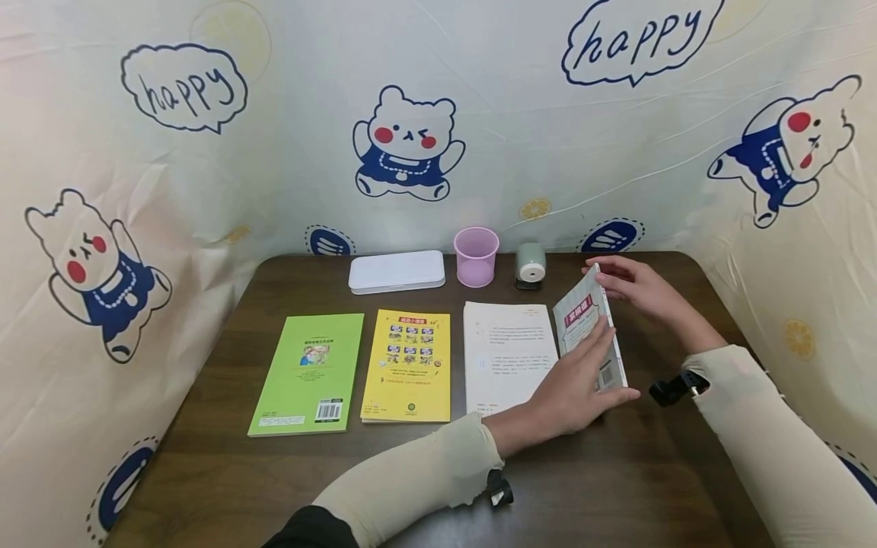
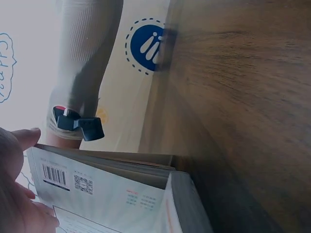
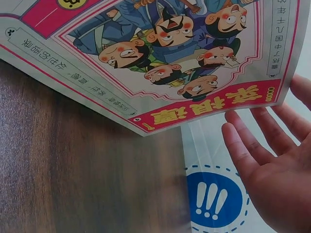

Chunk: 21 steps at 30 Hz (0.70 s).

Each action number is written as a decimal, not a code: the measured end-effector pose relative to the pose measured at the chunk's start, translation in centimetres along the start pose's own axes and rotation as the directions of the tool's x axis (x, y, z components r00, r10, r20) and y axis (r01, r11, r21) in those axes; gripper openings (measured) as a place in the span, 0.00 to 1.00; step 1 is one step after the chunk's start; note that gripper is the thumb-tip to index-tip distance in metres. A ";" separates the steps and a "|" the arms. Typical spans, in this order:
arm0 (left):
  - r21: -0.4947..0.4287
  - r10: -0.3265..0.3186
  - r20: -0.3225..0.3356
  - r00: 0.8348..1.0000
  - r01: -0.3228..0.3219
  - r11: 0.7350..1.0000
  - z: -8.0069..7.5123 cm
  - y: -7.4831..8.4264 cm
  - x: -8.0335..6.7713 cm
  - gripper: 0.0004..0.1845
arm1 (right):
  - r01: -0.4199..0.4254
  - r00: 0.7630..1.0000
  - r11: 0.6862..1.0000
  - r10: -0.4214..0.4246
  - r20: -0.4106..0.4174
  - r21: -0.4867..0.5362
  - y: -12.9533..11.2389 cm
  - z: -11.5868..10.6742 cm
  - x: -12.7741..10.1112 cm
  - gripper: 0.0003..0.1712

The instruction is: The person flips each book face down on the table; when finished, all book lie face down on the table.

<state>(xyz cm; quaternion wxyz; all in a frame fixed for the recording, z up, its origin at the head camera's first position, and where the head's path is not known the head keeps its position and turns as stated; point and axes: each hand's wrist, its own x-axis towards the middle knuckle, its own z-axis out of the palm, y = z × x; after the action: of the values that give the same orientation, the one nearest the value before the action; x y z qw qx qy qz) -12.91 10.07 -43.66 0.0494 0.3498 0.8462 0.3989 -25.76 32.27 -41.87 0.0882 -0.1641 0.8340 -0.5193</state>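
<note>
A thin white paperback book [image 1: 577,310] stands tilted on its edge at the right of the table. My left hand [image 1: 572,384] holds it, fingers spread over the back cover and thumb at the near edge. The barcode and QR code on that back cover [image 2: 107,187] show in the left wrist view. My right hand [image 1: 640,288] is at the far edge, its fingers mostly straight and touching the book's border. From the right wrist, the front cover [image 3: 160,53] shows cartoon figures and a red title band. A white printed booklet [image 1: 510,354] lies just left of the held book.
A green book [image 1: 308,380] and a yellow book [image 1: 409,365] lie flat on the brown table [image 1: 438,487]. Along the back stand a white flat case [image 1: 397,272], a pink cup [image 1: 476,259] and a small green-grey device [image 1: 530,264]. Patterned cloth [image 1: 411,46] surrounds the table.
</note>
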 end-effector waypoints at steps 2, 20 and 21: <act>0.011 -0.009 0.006 1.000 0.009 1.000 0.2 -0.2 -0.1 0.47 | 0.006 1.000 1.000 -0.006 -0.004 0.014 0.0 -0.1 -0.2 0.29; 0.146 -0.132 0.109 0.985 0.115 0.983 3.1 -3.3 -0.8 0.50 | 0.014 1.000 0.996 -0.012 -0.026 0.084 0.7 -0.9 -1.0 0.26; 0.164 -0.136 0.110 0.985 0.117 0.980 3.3 -3.4 -0.8 0.50 | 0.013 1.000 0.996 -0.011 -0.023 0.087 0.7 -1.0 -1.1 0.26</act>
<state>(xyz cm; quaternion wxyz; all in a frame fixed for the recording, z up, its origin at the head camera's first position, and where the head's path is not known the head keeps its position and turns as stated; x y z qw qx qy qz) -12.97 10.23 -48.43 0.0979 0.3213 0.8910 0.3054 -25.21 33.82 -42.06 0.0826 -0.1590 0.8107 -0.5574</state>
